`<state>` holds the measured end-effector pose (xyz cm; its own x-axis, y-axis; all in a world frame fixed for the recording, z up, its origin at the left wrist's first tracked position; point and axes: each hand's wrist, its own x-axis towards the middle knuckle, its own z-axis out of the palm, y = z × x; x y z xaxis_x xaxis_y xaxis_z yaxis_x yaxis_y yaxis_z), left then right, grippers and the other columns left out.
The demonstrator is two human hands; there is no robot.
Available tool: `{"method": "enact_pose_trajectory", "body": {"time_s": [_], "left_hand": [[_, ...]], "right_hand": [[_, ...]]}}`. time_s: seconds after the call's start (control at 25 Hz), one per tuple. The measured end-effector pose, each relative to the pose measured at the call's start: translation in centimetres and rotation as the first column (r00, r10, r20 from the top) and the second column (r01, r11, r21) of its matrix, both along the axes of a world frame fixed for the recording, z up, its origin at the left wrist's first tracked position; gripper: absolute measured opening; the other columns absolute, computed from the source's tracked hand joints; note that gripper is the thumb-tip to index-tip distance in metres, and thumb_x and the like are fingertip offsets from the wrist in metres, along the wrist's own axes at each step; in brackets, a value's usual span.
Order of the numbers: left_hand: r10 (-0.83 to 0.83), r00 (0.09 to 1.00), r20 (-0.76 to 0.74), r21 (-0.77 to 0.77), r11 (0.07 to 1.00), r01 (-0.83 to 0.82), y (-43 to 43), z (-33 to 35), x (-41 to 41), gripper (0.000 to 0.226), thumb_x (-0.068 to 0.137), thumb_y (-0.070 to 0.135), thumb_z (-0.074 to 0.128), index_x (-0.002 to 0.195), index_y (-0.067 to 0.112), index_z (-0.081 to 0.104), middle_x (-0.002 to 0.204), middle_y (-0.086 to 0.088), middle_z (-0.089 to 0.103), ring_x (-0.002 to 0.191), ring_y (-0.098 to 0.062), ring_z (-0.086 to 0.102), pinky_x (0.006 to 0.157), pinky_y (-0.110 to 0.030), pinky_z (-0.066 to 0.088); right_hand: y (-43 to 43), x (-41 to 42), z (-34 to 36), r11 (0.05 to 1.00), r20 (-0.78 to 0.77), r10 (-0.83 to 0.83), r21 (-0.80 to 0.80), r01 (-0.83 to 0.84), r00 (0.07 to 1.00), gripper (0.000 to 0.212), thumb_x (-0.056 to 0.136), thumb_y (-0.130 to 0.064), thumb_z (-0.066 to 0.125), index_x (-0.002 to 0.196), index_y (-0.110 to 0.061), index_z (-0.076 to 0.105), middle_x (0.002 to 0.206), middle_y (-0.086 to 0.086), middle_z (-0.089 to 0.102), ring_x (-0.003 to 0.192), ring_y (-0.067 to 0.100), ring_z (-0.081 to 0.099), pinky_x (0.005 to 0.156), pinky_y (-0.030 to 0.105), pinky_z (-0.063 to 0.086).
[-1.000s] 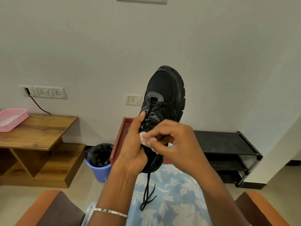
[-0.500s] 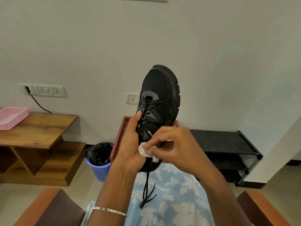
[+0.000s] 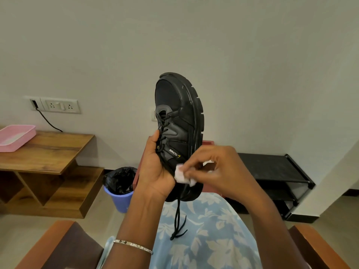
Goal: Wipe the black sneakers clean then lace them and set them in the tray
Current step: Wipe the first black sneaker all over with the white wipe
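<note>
Where the sneaker is: black lace-up sneaker (image 3: 180,121) held up in the air before the wall, toe uppermost, sole to the right, heel lowest.
Left hand (image 3: 155,171): wrapped round the sneaker's heel end from the left, one digit reaching up beside the laces; gripping it.
Right hand (image 3: 219,167): just right of the heel, fingertips pinching a small folded white wipe (image 3: 181,174) against the sneaker's side, below the logo.
Black lace (image 3: 177,220): loose ends hang from the heel end over blue floral cloth (image 3: 204,230).
Red-brown rimmed tray (image 3: 209,142): behind the heel, mostly hidden by both hands.
</note>
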<state>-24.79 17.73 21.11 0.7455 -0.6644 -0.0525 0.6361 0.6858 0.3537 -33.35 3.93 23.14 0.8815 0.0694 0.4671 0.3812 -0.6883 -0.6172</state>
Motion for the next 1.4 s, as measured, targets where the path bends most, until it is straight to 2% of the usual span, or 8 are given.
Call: {"method": "enact_pose_trajectory", "body": {"time_s": [0.12,0.28,0.36,0.56,0.64,0.88,1.16,1.4], "left_hand": [[0.012,1.0,-0.017,-0.025,1.0,-0.012,0.1,-0.1,0.0,0.053,0.097,0.048,0.048,0.115,0.004,0.072,0.121,-0.024,0.068,0.103,-0.037,0.071,0.095,-0.051,0.053],[0.03,0.999,-0.015,-0.072,0.997,-0.031,0.2,-0.2,0.1,0.052,0.097,0.046,0.049,0.131,0.009,0.064,0.132,-0.021,0.063,0.116,-0.033,0.064,0.092,-0.06,0.05],[0.039,0.999,-0.022,-0.098,0.994,-0.041,0.1,-0.2,0.3,0.051,0.097,0.045,0.05,0.132,0.01,0.063,0.131,-0.02,0.063,0.116,-0.033,0.064,0.091,-0.061,0.05],[0.033,0.999,-0.037,-0.104,0.994,-0.037,0.1,-0.2,0.3,0.053,0.097,0.045,0.05,0.105,0.0,0.076,0.112,-0.025,0.071,0.094,-0.038,0.073,0.08,-0.058,0.056],[0.035,0.999,-0.042,-0.079,0.996,-0.038,0.3,-0.3,0.3,0.055,0.096,0.046,0.05,0.099,-0.001,0.077,0.11,-0.025,0.071,0.092,-0.038,0.073,0.081,-0.059,0.055],[0.098,0.993,-0.064,-0.089,0.991,-0.103,0.3,-0.2,0.8,0.052,0.095,0.044,0.051,0.136,0.013,0.06,0.135,-0.016,0.06,0.117,-0.031,0.062,0.101,-0.054,0.048],[-0.01,0.991,-0.132,-0.094,0.996,-0.002,-1.4,-0.4,-1.0,0.051,0.098,0.044,0.051,0.119,0.001,0.069,0.117,-0.025,0.069,0.101,-0.038,0.071,0.093,-0.052,0.055],[0.002,0.994,-0.113,-0.089,0.996,-0.013,-1.0,-0.4,-0.4,0.052,0.097,0.046,0.049,0.134,0.01,0.061,0.13,-0.021,0.063,0.113,-0.035,0.065,0.1,-0.056,0.048]], "right_hand": [[0.2,0.7,-0.4,0.98,0.262,-0.192,0.003,0.198,0.946,0.012,0.082,-0.012,0.08,0.093,-0.017,0.081,0.088,-0.007,0.073,0.082,0.008,0.067,0.07,0.021,0.057],[-0.6,-0.6,0.2,0.995,-0.115,0.097,-0.01,-0.099,0.989,0.014,0.081,-0.01,0.082,0.09,-0.02,0.082,0.085,-0.01,0.072,0.082,0.013,0.069,0.068,0.021,0.056],[-1.4,-0.6,0.6,0.994,-0.156,0.091,-0.044,-0.098,0.984,0.013,0.079,-0.01,0.083,0.087,-0.021,0.082,0.083,-0.01,0.073,0.081,0.011,0.069,0.068,0.02,0.056],[0.1,1.2,0.2,0.979,0.291,-0.196,0.011,0.202,0.936,0.012,0.082,-0.011,0.08,0.093,-0.017,0.08,0.086,-0.006,0.072,0.078,0.01,0.068,0.067,0.023,0.057],[0.6,1.3,-0.4,0.982,0.321,-0.185,0.021,0.189,0.929,0.014,0.084,-0.009,0.078,0.096,-0.016,0.08,0.09,-0.004,0.071,0.081,0.011,0.067,0.069,0.026,0.058],[-2.4,-0.4,1.2,0.989,-0.23,0.077,-0.106,-0.103,0.97,0.018,0.08,-0.01,0.082,0.091,-0.024,0.082,0.085,-0.011,0.072,0.082,0.012,0.067,0.068,0.022,0.055],[-1.7,1.2,2.1,0.974,0.293,-0.176,-0.084,0.208,0.94,0.012,0.084,-0.011,0.077,0.094,-0.017,0.079,0.092,-0.006,0.07,0.084,0.009,0.066,0.071,0.023,0.057],[-2.6,-1.8,2.1,0.98,-0.29,-0.006,-0.194,-0.053,0.957,0.015,0.078,-0.013,0.083,0.089,-0.025,0.082,0.081,-0.015,0.07,0.079,0.005,0.066,0.067,0.02,0.054]]}}
